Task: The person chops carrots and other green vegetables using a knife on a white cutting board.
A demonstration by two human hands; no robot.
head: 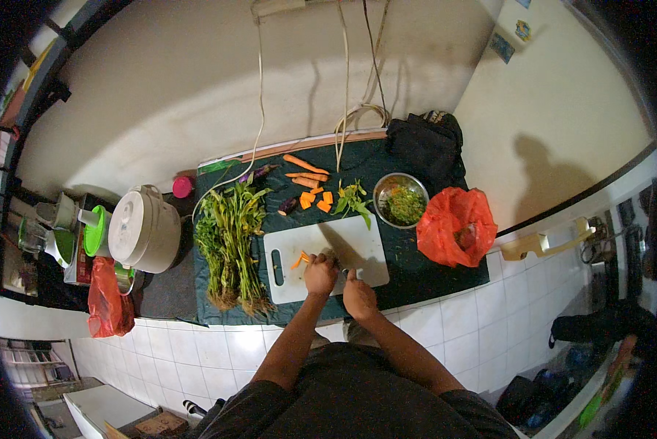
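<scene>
On a white cutting board (pixel 295 241) with a slotted handle, my left hand (pixel 322 273) rests with its fingers curled downward. Thin orange carrot strips (pixel 300 260) lie right beside its fingertips; whatever is under the fingers is hidden. My right hand (pixel 360 296) grips a knife (pixel 345 270) at the board's near edge, close to my left hand. Most of the blade cannot be made out. Behind the board are cut carrot chunks (pixel 323 206), whole carrots (pixel 306 164), a dark eggplant piece (pixel 288 206) and a leafy green sprig (pixel 354 198).
Rooted leafy greens (pixel 232 247) lie left of the board. To its right stand a metal bowl (pixel 380 186) of chopped vegetables and a red plastic bag (pixel 454 228). A rice cooker (pixel 144 230) stands farther left. Cables (pixel 261 99) hang down the wall onto the dark-green table cover (pixel 433 285).
</scene>
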